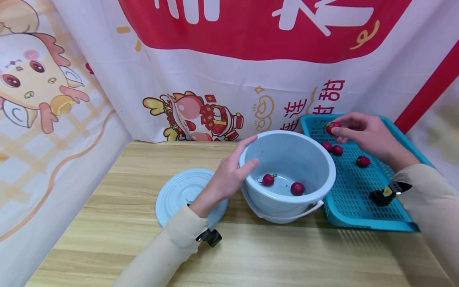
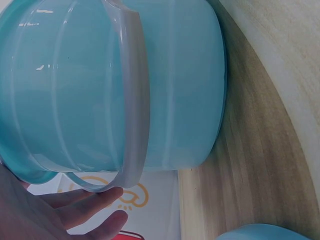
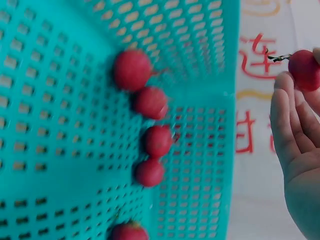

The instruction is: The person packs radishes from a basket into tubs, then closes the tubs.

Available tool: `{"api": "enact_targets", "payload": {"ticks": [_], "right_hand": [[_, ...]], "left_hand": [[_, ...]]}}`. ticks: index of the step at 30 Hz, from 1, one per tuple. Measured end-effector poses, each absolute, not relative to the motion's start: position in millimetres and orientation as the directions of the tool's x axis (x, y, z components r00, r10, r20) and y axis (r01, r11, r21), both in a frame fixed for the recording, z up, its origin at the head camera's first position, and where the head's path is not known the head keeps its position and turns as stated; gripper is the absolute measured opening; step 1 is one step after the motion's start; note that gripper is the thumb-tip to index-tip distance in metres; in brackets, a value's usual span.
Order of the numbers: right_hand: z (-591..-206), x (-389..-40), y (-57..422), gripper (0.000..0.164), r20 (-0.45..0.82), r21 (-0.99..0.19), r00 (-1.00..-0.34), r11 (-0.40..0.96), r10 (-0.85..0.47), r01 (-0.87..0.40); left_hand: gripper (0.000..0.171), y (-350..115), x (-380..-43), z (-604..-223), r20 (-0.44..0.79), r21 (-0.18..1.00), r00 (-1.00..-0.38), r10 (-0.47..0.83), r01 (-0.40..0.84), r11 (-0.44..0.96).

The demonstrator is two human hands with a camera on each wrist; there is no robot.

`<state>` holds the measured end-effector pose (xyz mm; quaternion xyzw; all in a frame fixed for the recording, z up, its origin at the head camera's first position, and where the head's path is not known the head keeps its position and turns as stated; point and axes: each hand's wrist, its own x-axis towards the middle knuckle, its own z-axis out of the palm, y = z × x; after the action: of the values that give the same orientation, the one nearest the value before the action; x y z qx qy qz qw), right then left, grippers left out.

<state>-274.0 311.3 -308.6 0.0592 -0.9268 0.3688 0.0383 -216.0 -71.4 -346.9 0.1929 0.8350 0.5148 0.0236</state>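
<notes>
My left hand (image 1: 229, 171) grips the rim of a light blue bucket (image 1: 292, 153), thumb inside and fingers along the outside. Inside the bucket, on its floor, lie two radishes, one at the left (image 1: 268, 179) and one at the right (image 1: 297, 188). Over the far left part of a teal plastic basket (image 1: 369, 224), my right hand (image 1: 369, 135) pinches a red radish (image 3: 304, 70) between thumb and fingertips. Several more radishes (image 3: 132, 70) rest in the basket, mostly along one side.
A round blue lid (image 1: 170, 199) lies on the wooden table (image 1: 118, 223), left of the bucket and partly under my left forearm. The bucket's pale carrying handle (image 2: 136, 100) hangs down its side. Behind everything hangs a printed cloth (image 1: 215, 71).
</notes>
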Motion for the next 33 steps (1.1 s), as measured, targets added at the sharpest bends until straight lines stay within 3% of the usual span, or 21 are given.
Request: {"api": "enact_targets", "payload": {"ticks": [7,13,33], "right_hand": [[-290,-264,285,0.046,0.252,-0.749,-0.965,0.619,-0.065,-0.238],[-277,-254,258,0.038,0.353,-0.749,-0.927,0.555,-0.128,-0.362],[-282,-246,205,0.033,0.3,-0.642,-0.903,0.635,-0.308,-0.43]], "left_hand": [[0.062,-72,-216,-347,0.155,0.873,-0.924,0.349,0.294,0.39],[0.062,-71,-216,-347,0.155,0.872,-0.924,0.35,0.295,0.391],[0.061,-71,-217,-347,0.149,0.88,-0.926,0.346,0.284,0.381]]}}
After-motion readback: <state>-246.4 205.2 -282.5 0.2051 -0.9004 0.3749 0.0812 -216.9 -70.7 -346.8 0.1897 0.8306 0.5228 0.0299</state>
